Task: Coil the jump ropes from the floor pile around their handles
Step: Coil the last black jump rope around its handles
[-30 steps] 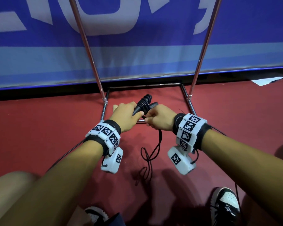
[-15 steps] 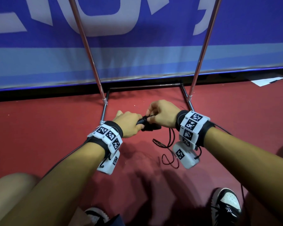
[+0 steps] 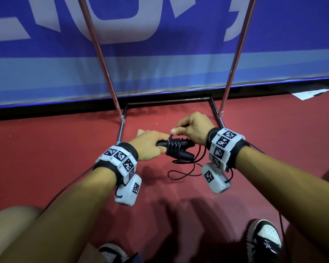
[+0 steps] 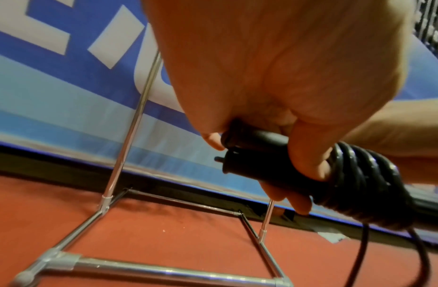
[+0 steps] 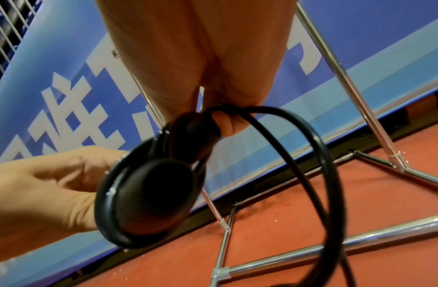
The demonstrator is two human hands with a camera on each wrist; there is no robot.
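Observation:
Two black jump-rope handles [image 3: 180, 149] lie side by side in my left hand [image 3: 150, 144], which grips their left ends above the red floor. Several turns of black rope [image 3: 174, 146] are wound round their middle; the left wrist view shows the coil [image 4: 365, 186] just past my fingers [image 4: 309, 155]. My right hand [image 3: 192, 128] sits above the coil and pinches the rope at its top. In the right wrist view the rope [image 5: 318, 147] loops from my fingertips [image 5: 225, 126] round the handle ends [image 5: 161, 186]. Loose rope [image 3: 186, 171] trails onto the floor below.
A chrome stand [image 3: 224, 86] with two slanted poles and a floor frame [image 3: 122, 128] stands just beyond my hands, before a blue banner [image 3: 160, 63]. My shoes [image 3: 262, 242] are near the bottom edge. A white paper [image 3: 310, 93] lies far right.
The handles have gone from pointing up and away to lying level. My right hand has circled from beside them to above them, and less loose rope lies on the floor.

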